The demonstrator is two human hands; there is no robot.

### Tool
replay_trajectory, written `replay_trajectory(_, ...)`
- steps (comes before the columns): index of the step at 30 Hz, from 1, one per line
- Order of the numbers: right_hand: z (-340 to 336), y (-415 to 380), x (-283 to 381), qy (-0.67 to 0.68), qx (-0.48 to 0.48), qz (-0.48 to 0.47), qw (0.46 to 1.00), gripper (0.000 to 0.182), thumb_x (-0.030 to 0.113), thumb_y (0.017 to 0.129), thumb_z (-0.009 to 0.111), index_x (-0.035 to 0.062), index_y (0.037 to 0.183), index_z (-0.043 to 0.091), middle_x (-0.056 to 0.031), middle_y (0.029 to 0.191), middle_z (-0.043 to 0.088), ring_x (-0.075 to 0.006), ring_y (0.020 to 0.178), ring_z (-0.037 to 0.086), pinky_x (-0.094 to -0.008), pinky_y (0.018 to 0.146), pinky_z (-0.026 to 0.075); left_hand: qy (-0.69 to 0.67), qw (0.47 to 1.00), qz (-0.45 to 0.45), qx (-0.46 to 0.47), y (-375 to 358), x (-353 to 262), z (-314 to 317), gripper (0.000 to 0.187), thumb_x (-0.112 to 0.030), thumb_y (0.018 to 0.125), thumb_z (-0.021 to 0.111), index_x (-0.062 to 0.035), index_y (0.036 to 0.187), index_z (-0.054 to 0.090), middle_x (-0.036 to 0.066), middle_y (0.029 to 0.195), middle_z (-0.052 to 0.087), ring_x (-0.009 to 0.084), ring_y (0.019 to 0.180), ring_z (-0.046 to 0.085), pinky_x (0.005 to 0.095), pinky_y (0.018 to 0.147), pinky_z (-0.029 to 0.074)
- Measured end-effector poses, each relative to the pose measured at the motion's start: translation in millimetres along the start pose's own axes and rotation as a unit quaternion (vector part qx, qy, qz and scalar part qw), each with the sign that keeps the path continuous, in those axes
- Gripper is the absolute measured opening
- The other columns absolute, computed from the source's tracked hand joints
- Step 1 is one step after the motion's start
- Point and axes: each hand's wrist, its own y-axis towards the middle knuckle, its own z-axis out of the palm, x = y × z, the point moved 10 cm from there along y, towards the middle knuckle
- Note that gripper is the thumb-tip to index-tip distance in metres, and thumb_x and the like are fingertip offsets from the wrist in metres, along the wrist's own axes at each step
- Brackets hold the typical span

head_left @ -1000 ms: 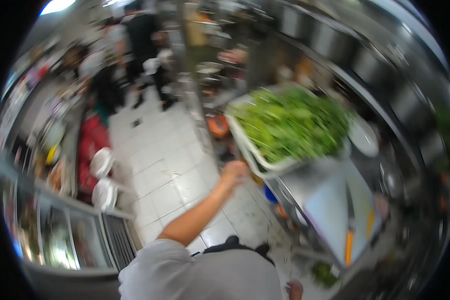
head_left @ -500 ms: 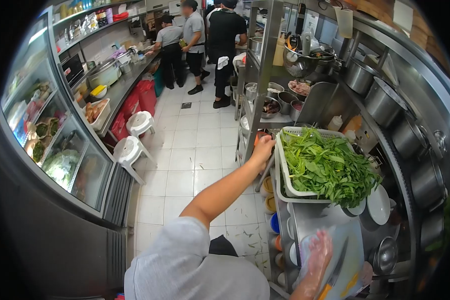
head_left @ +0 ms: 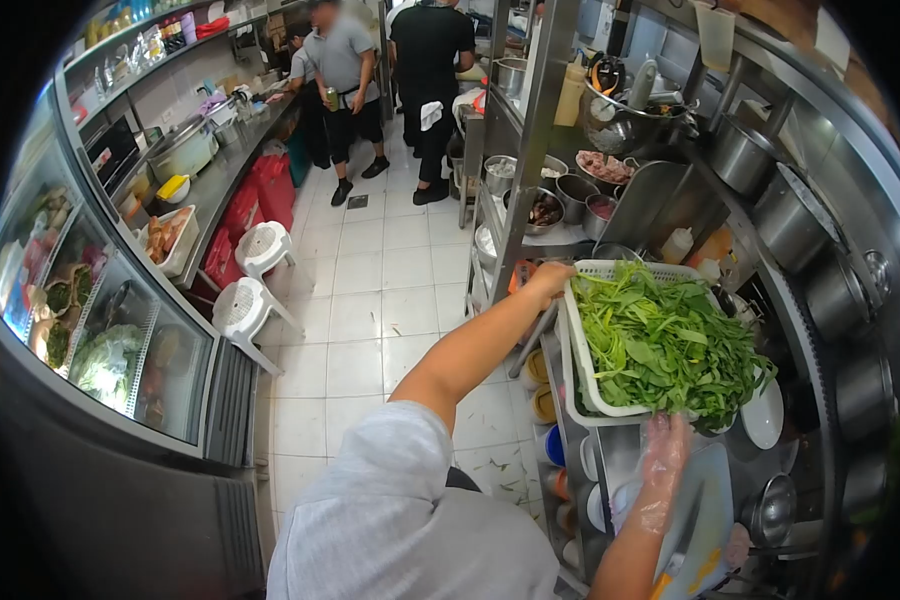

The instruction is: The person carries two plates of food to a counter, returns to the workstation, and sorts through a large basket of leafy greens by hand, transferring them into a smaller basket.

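- The white basket [head_left: 584, 358] is resting on the steel tabletop [head_left: 622, 441], just beyond the cutting board [head_left: 708, 485], and is carrying heaped leafy greens [head_left: 670, 345].
- The left hand [head_left: 552, 281] is holding the basket's far left corner, its fingers curling onto the rim.
- The right hand [head_left: 665, 445], wearing a clear glove, is touching the near side; the leaves and rim are hiding its fingertips, so I cannot tell whether it is gripping.
- The basket is looking stiff and light, probably plastic; the load is likely adding moderate weight.
- The greens are looking soft and easily bruised, with loose stems overhanging the right side and likely to slip off if tilted.
- The rim is offering the firmest hold, at opposite sides; the loose glove may be sliding a little.
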Motion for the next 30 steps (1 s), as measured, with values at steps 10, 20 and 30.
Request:
replay_trajectory(10,-3,5,3,-0.057,-0.160,-0.022,0.985,0.036,0.013,0.085,0.060,0.0023,0.117,0.047,-0.0125,0.107,0.056,-0.0254,0.094,0.057,-0.0412,0.072,0.051,0.106,0.984,0.042,0.138,10,-21,38,0.008,-0.005,0.081,0.052,-0.0038,0.087,0.057,0.008,0.081,0.058,0.0200,0.071,0.058,0.0334,0.067,0.049)
replay_trajectory(20,-4,-47,40,0.054,-0.157,-0.041,0.985,0.035,0.009,0.084,0.057,0.0038,0.118,0.048,-0.0114,0.108,0.055,-0.0226,0.096,0.055,-0.0424,0.083,0.048,-0.006,0.972,0.097,0.215,-100,-97,77,0.022,-0.004,0.083,0.044,0.0010,0.104,0.052,0.010,0.097,0.059,0.0179,0.085,0.058,0.0317,0.078,0.049)
replay_trajectory(30,-97,-200,84,0.062,-0.174,-0.174,0.967,0.029,0.008,0.081,0.066,0.0004,0.107,0.055,-0.0061,0.101,0.060,-0.0168,0.090,0.058,-0.0306,0.080,0.048,-0.058,0.960,0.105,0.252,-265,-48,108,0.025,-0.003,0.087,0.047,-0.0023,0.112,0.043,0.011,0.113,0.053,0.0169,0.103,0.051,0.0320,0.093,0.040)
